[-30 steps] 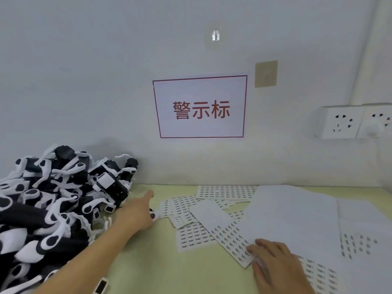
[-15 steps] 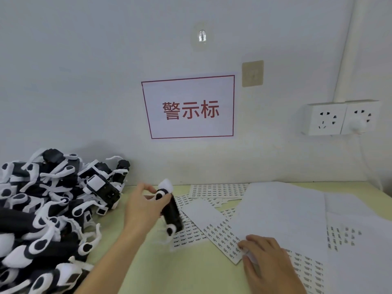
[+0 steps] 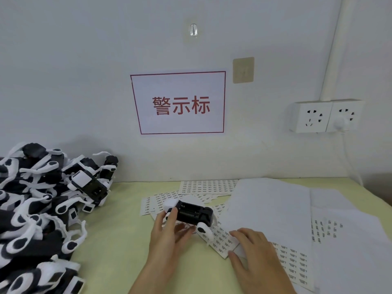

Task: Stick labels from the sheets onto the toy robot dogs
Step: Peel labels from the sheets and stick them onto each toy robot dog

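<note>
Dog [image 3: 194, 214], black with white legs, lies belly-up over the label sheets [image 3: 207, 185] near the middle of the table [image 3: 118, 240].

Head view, task items: the left hand [image 3: 169, 232] grips the dog at its left end, thumb curled over the top edge and fingers curled beneath. The flat black underside faces up, which I judge is the surface meant to take a label. One white leg [image 3: 203, 231] hangs toward the near side and rests on a sheet.

The right hand [image 3: 252, 249] lies on the sheet [image 3: 222, 240] just right of the dog, fingers bent with tips down on the paper. Whether a label is pinched under them cannot be told; nothing is seen held. The position suggests it is steadying the sheet or working a label loose.

No label is visible on the dog's underside, so sticking appears not yet done for this unit.

Head view, surroundings: a pile of dogs [image 3: 42, 198] fills the left of the table against the wall, well apart from the held one. Plain white papers [image 3: 275, 209] overlap the sheets at right. On the wall are a red-bordered sign [image 3: 180, 102], a hook [image 3: 193, 29] and sockets [image 3: 326, 116] with one plug in.

Risk, as judged: loose overlapping sheets could shift under the dog.
</note>
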### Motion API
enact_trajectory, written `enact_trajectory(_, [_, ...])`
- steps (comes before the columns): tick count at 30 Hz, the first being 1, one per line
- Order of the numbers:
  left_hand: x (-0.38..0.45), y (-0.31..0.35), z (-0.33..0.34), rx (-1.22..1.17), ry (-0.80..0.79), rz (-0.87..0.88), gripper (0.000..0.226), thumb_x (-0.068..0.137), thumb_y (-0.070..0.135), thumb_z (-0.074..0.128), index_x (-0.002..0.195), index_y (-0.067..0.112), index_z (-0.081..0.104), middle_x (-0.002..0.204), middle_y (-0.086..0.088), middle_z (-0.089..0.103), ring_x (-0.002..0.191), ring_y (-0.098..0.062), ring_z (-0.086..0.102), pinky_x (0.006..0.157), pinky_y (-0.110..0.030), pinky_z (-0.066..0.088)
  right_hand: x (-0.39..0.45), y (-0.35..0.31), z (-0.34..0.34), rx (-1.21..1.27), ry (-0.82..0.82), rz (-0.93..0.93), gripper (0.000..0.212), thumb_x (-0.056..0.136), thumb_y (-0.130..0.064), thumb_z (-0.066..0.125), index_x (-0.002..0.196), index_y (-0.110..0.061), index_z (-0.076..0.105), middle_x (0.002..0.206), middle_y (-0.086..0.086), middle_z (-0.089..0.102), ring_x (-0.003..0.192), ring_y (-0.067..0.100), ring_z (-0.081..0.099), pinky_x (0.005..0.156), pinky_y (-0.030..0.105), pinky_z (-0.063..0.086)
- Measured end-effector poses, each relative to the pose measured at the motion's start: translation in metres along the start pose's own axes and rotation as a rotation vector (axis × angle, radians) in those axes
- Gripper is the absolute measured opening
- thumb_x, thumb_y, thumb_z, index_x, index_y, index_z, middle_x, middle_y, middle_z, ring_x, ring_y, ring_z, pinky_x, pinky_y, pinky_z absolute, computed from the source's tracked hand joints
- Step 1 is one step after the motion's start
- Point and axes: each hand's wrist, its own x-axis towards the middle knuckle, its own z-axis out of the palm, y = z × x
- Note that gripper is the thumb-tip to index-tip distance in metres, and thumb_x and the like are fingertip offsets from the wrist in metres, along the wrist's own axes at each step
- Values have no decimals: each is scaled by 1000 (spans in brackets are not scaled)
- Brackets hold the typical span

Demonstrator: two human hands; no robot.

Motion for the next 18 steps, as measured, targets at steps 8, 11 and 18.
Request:
enact_trajectory(8, [11, 22, -37, -201, 167, 88, 41, 102, 27, 55, 140, 15, 44, 117, -17, 67, 93, -20, 73, 74, -33, 59, -1, 0, 2, 62, 19, 34, 41, 99, -51, 40, 135, -33, 53, 139, -20, 38, 132, 0, 27, 112, 21, 23])
enact_trajectory(11, [13, 22, -42, -134, 156, 74, 43, 101, 33, 55, 140, 21, 40, 117, -23, 64, 98, -27, 71, 79, -36, 55, -3, -2, 0, 109, 47, 77, 34, 97, -48, 48, 127, -33, 54, 136, -19, 35, 132, 0, 26, 113, 21, 24])
enact_trajectory(18, [7, 29, -48, 459, 306, 106, 65, 94, 57, 55, 139, 23, 22, 67, -20, 72, 54, -38, 70, 54, -37, 56, -2, -4, -4, 78, 30, 67, 46, 95, -52, 49, 137, -44, 33, 130, -30, 35, 129, 0, 23, 109, 22, 25])
